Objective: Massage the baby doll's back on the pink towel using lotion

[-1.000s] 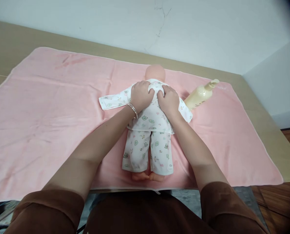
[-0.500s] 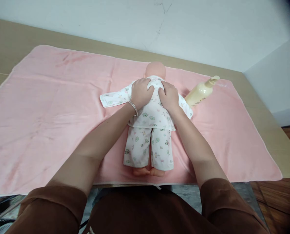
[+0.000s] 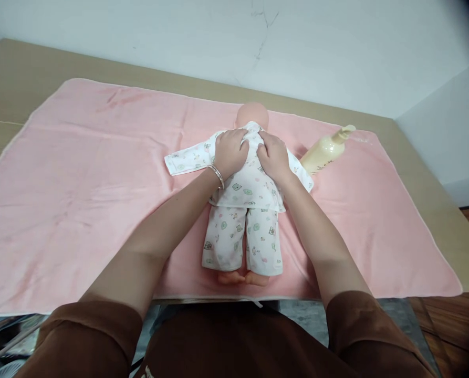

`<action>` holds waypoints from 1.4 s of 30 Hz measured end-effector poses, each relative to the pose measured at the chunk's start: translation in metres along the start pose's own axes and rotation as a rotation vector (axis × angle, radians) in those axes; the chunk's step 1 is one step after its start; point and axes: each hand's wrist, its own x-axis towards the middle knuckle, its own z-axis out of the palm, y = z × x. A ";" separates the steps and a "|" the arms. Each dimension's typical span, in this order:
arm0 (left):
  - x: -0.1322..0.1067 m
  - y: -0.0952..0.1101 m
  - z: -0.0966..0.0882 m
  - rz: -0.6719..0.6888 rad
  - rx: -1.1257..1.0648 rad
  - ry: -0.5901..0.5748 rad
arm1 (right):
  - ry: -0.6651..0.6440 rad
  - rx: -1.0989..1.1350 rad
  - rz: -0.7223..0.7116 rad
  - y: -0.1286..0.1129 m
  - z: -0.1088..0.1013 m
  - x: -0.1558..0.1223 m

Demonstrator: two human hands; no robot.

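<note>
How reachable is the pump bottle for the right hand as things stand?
Likely yes: the right hand rests on the doll; the pump bottle is just past the doll's sleeve, its top uncovered.

In my remote head view, I see the left hand (image 3: 231,153) and right hand (image 3: 275,156) laid on the patterned shirt (image 3: 250,184) of a doll (image 3: 253,114) lying on a pink blanket (image 3: 100,157), pump bottle (image 3: 324,151) beside one sleeve (image 3: 303,176).

No text can be read. Dark lettering on the bottle (image 3: 323,153), to the right of the right fingers (image 3: 270,139), is too small to make out.
</note>
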 end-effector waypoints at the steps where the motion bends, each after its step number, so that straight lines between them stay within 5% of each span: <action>1: -0.001 0.000 0.000 0.008 -0.002 0.004 | 0.028 0.008 0.000 -0.001 0.001 -0.002; 6: -0.007 0.007 -0.002 -0.045 0.023 0.052 | 0.179 -0.023 0.128 -0.013 0.001 -0.011; 16: 0.001 -0.001 0.003 -0.043 -0.006 0.014 | -0.053 -0.035 0.085 -0.005 -0.004 0.000; 25: -0.014 0.014 -0.005 -0.095 0.073 0.061 | 0.007 -0.170 0.292 -0.039 -0.015 -0.014; 34: -0.003 -0.002 0.002 -0.034 0.019 0.011 | -0.037 -0.059 0.116 -0.006 -0.002 -0.003; 42: -0.017 0.010 -0.002 -0.069 0.074 0.141 | 0.086 -0.125 0.264 -0.033 -0.011 -0.015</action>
